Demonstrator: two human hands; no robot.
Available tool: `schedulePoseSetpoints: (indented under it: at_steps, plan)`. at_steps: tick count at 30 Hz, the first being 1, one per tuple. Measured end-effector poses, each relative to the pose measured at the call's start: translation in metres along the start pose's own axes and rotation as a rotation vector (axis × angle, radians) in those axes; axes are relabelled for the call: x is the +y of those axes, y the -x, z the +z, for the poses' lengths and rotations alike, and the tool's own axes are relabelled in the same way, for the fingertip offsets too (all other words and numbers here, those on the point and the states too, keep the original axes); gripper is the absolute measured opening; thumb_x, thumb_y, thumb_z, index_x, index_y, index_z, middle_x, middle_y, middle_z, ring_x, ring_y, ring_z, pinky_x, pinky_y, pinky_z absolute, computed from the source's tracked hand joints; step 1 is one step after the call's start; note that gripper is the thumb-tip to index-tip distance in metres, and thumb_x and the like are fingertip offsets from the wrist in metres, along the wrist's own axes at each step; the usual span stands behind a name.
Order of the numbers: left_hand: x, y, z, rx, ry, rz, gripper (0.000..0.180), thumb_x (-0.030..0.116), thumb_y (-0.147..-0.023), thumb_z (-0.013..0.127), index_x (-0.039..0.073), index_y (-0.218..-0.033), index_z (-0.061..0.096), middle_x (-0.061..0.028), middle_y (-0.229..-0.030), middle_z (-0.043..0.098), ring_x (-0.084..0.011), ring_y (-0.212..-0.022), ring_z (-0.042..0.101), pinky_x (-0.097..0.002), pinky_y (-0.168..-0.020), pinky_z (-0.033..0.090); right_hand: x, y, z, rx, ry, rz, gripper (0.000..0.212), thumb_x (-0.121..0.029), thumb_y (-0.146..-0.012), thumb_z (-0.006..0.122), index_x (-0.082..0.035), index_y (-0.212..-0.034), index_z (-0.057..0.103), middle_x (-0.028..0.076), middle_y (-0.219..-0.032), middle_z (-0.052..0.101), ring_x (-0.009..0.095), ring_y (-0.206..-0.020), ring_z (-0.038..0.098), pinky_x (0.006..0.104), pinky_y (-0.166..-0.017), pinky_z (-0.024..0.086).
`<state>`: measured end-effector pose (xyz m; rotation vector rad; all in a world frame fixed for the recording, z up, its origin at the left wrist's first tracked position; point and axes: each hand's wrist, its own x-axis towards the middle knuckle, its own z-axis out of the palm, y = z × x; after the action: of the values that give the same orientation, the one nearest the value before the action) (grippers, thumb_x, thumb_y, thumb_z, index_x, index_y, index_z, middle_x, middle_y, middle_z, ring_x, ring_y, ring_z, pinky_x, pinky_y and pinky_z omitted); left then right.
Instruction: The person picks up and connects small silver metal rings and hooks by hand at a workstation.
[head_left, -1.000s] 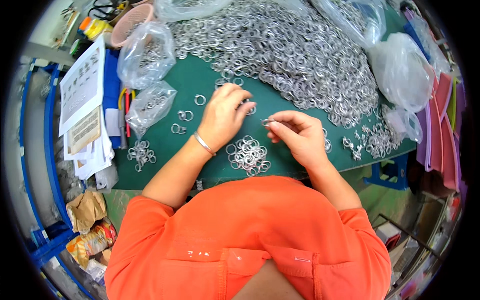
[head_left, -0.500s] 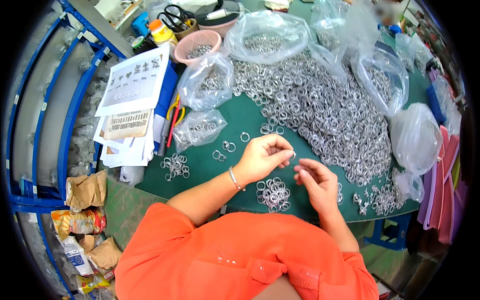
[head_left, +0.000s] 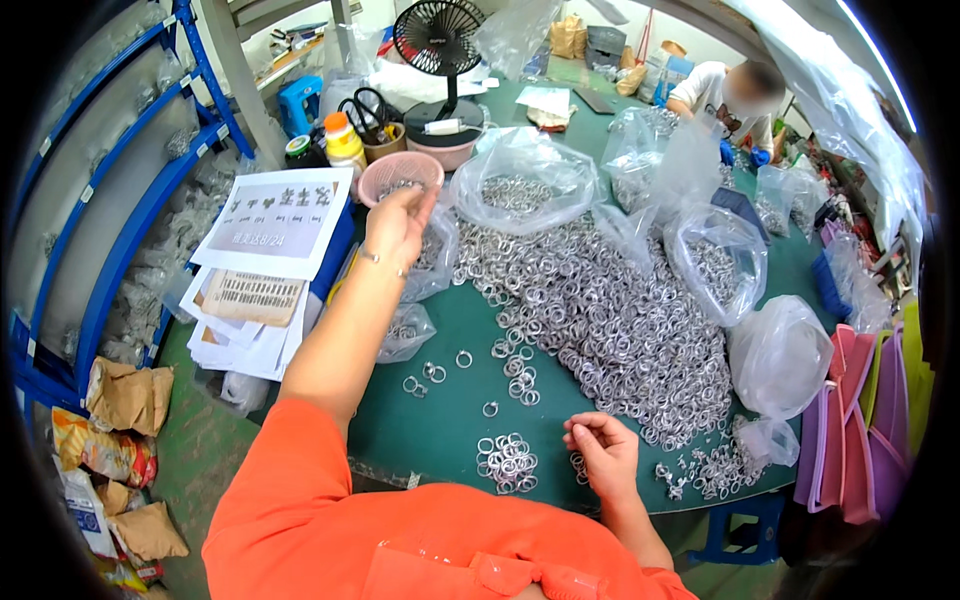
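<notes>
My left hand (head_left: 397,229) reaches out to the pink plastic basket (head_left: 375,180), its fingers stretched over the near rim. Small silvery pieces lie inside that basket; the hand covers part of it. My right hand (head_left: 606,455) hovers low over the green table, its fingers curled in and thumb close to them. What those fingers hold, if anything, is too small to make out. Beside it lies a small heap of metal rings (head_left: 507,462). A single ring (head_left: 490,409) lies just above that heap, and a few others are strewn farther left.
A large mound of rings (head_left: 610,305) spreads across the green table (head_left: 430,440). Clear plastic bags (head_left: 525,170) stand behind it. Papers (head_left: 275,225) lie at left, near a black fan (head_left: 438,40). Another person (head_left: 725,100) sits at the far right.
My left hand has swung from the table's middle up to the pink basket. The right hand stays low, with its fingers curled in more. The view has tilted up, showing the fan and another person.
</notes>
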<state>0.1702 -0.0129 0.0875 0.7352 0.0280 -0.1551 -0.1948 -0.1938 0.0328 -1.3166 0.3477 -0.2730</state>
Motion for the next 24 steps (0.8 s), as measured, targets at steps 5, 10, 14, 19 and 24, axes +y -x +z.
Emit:
schedulePoseSetpoints:
  at_steps: [5, 10, 14, 19, 24]
  plan:
    - [-0.017, 0.082, 0.01, -0.363, -0.613, -0.087, 0.019, 0.01, -0.088, 0.066, 0.004, -0.106, 0.064, -0.0015, -0.088, 0.065, -0.0092, -0.071, 0.061, -0.0201, -0.054, 0.046, -0.007, -0.013, -0.012, -0.073, 0.373, -0.113, 0.008, 0.0, -0.089, 0.061, 0.001, -0.094, 0.067, 0.007, -0.089, 0.067, 0.011, -0.077, 0.063, 0.0253, -0.069, 0.05]
    - [-0.057, 0.156, -0.019, -0.78, -1.372, 0.149, 0.025, 0.006, -0.079, 0.073, 0.002, -0.102, 0.064, -0.0091, -0.097, 0.058, -0.0146, -0.072, 0.063, -0.0282, -0.066, 0.051, -0.033, -0.029, 0.001, -0.266, 0.834, -0.305, 0.012, 0.0, -0.084, 0.061, 0.001, -0.096, 0.064, 0.016, -0.091, 0.065, 0.033, -0.084, 0.064, 0.0359, -0.074, 0.051]
    - [-0.101, 0.181, -0.05, -0.813, -1.471, 0.458, 0.022, 0.002, -0.077, 0.072, 0.001, -0.098, 0.064, -0.0114, -0.094, 0.057, -0.0256, -0.079, 0.063, -0.0355, -0.071, 0.052, -0.02, -0.042, 0.019, -0.426, 1.004, -0.52, 0.024, 0.002, -0.082, 0.062, 0.001, -0.106, 0.063, 0.017, -0.123, 0.058, 0.034, -0.109, 0.058, 0.0395, -0.091, 0.049]
    - [-0.109, 0.18, -0.061, -0.745, -1.478, 0.409, 0.014, 0.001, -0.079, 0.069, 0.001, -0.092, 0.063, -0.0126, -0.088, 0.058, -0.0282, -0.077, 0.062, -0.0369, -0.068, 0.051, -0.003, -0.06, 0.011, -0.661, 1.127, -0.446, 0.026, 0.001, -0.08, 0.061, 0.001, -0.106, 0.064, 0.016, -0.124, 0.059, 0.034, -0.113, 0.057, 0.0402, -0.093, 0.049]
    - [-0.103, 0.179, -0.056, -0.624, -1.378, 0.218, 0.012, 0.002, -0.081, 0.068, 0.001, -0.092, 0.066, -0.0121, -0.087, 0.059, -0.0249, -0.069, 0.06, -0.0336, -0.063, 0.05, -0.005, -0.085, 0.015, -0.405, 1.056, -0.498, 0.017, 0.003, -0.081, 0.057, 0.0, -0.096, 0.064, 0.016, -0.093, 0.064, 0.037, -0.086, 0.063, 0.0424, -0.076, 0.052]
